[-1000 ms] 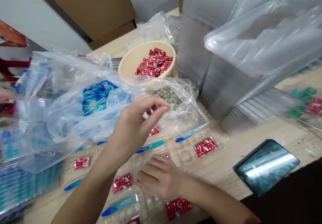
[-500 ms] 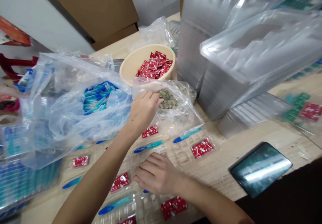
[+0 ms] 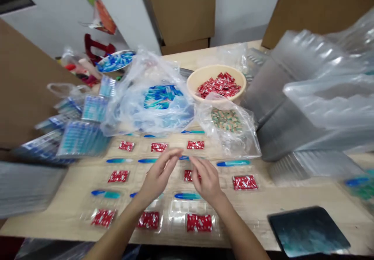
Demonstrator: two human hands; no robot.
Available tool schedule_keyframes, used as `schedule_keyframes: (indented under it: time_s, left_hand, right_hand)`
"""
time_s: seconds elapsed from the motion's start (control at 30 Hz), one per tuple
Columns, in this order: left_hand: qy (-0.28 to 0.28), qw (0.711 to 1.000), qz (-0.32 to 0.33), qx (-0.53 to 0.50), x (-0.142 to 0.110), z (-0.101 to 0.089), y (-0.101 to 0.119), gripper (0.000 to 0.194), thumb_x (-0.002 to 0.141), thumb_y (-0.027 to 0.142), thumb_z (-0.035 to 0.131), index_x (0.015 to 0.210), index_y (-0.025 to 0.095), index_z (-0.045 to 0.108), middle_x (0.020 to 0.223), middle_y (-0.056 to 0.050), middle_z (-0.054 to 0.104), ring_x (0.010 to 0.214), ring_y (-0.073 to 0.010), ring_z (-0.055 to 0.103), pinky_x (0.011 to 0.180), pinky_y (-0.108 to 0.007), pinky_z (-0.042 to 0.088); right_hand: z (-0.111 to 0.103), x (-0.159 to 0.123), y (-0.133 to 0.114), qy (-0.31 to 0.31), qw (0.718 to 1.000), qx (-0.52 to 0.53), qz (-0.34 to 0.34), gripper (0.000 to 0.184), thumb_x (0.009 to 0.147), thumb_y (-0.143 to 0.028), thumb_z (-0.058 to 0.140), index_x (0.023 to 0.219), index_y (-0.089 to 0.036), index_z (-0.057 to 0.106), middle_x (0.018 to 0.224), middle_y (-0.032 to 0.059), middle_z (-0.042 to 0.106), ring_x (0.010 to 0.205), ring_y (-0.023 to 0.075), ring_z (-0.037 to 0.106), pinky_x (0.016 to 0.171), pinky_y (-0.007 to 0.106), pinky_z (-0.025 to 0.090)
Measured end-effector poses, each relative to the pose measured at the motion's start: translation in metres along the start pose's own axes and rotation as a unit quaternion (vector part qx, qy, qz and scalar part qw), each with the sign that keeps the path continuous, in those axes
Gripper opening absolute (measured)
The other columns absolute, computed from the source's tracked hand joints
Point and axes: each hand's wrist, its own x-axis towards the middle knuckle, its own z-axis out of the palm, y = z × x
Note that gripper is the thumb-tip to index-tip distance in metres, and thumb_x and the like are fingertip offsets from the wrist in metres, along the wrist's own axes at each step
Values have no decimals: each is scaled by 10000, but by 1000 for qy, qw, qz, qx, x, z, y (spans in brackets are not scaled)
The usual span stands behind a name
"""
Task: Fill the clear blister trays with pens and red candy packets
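My left hand [image 3: 157,176] and my right hand [image 3: 206,178] meet fingertip to fingertip above the middle of the wooden table [image 3: 292,201]. The left fingers are pressed together against the thumb; what they hold is blurred. The right fingers are stretched out, slightly apart, with nothing seen in them. Under the hands lie clear blister trays [image 3: 178,209], each with a red sachet [image 3: 244,182] and a blue-teal stick [image 3: 233,163]. Just behind, a clear bag of small green and tan pieces [image 3: 226,120] lies open.
A beige bowl [image 3: 193,84] of red sachets stands at the back. A big plastic bag of blue sticks [image 3: 160,96] lies left of it. Stacks of empty clear trays [image 3: 292,108] fill the right, packed blue packs [image 3: 83,137] the left. A dark phone [image 3: 308,231] lies front right.
My left hand has come out of the bag of small pieces and back toward me to meet the right hand, which lifted off the trays. The camera has pulled back and turned left.
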Motion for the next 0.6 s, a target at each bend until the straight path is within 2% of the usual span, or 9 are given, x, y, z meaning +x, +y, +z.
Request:
schedule_keyframes:
  time_s: [0.07, 0.13, 0.2, 0.27, 0.33, 0.4, 0.5, 0.53, 0.6]
  left_hand:
    - [42, 968, -175, -175, -34, -12, -15, 213, 877, 344, 595, 973, 184, 697, 993, -68, 704, 862, -170, 647, 846, -307, 505]
    - [70, 879, -304, -361, -61, -14, -25, 188, 852, 332, 635, 944, 184, 705, 983, -64, 715, 835, -162, 661, 815, -296, 517]
    - [54, 798, -354, -485, -77, -9, -25, 185, 853, 312, 637, 981, 199, 708, 1031, -57, 714, 917, -162, 667, 879, -294, 504]
    - [4, 774, -344, -532, -85, -2, -17, 240, 884, 360, 594, 1059, 234, 699, 1133, -52, 692, 1098, -182, 623, 989, -309, 452]
    - [-45, 775, -318, -545, -86, 2, -3, 337, 900, 464, 539, 1128, 261, 681, 1246, -51, 645, 1269, -218, 516, 1076, -350, 383]
    - [-99, 778, -291, -548, -87, -4, 14, 455, 900, 567, 474, 1185, 266, 662, 1336, -53, 586, 1357, -254, 419, 1136, -407, 307]
    - [-156, 843, -152, -492, -92, -24, 33, 540, 939, 598, 341, 1315, 286, 571, 1469, -33, 452, 1426, -253, 298, 1185, -447, 206]
    - [-149, 885, -78, -435, -95, -29, 36, 516, 956, 565, 334, 1369, 311, 510, 1512, -18, 388, 1444, -243, 256, 1196, -447, 173]
    - [-121, 952, 82, -270, -101, -31, 38, 516, 952, 497, 422, 1447, 362, 373, 1568, 6, 265, 1468, -245, 177, 1210, -452, 88]
  right_hand:
    - [-2, 3, -2, 2, 1000, -1, -6, 404, 888, -68, 482, 1280, -154, 531, 1012, 114, 701, 923, 198, 665, 771, 330, 567]
    - [-2, 8, -16, -5, 1000, -1, -11, 419, 894, -98, 509, 1307, -167, 519, 1053, 121, 692, 976, 205, 657, 816, 349, 561]
    - [1, 11, -40, -34, 999, 7, -36, 420, 921, -157, 482, 1340, -139, 487, 1138, 150, 668, 1103, 228, 617, 918, 403, 527]
    - [5, 9, -68, -91, 991, 19, -95, 422, 965, -275, 417, 1350, -111, 473, 1236, 167, 627, 1257, 251, 519, 1060, 471, 422]
    - [7, 2, -86, -145, 974, 19, -171, 455, 992, -394, 335, 1341, -150, 495, 1297, 128, 603, 1370, 232, 393, 1179, 475, 244]
    - [7, -6, -88, -164, 970, -1, -177, 483, 993, -464, 302, 1354, -209, 496, 1342, 89, 577, 1427, 207, 292, 1216, 462, 92]
    - [1, -14, -74, -114, 991, -4, 66, 486, 977, -450, 376, 1417, -249, 427, 1478, 97, 426, 1449, 250, 232, 1182, 571, 79]
    - [-1, -15, -71, -87, 979, 34, 184, 495, 965, -451, 413, 1422, -259, 420, 1507, 100, 380, 1441, 268, 252, 1166, 595, 123]
    - [1, -14, -74, -42, 907, 192, 372, 488, 953, -495, 414, 1398, -296, 451, 1507, 78, 385, 1396, 267, 353, 1143, 585, 224]
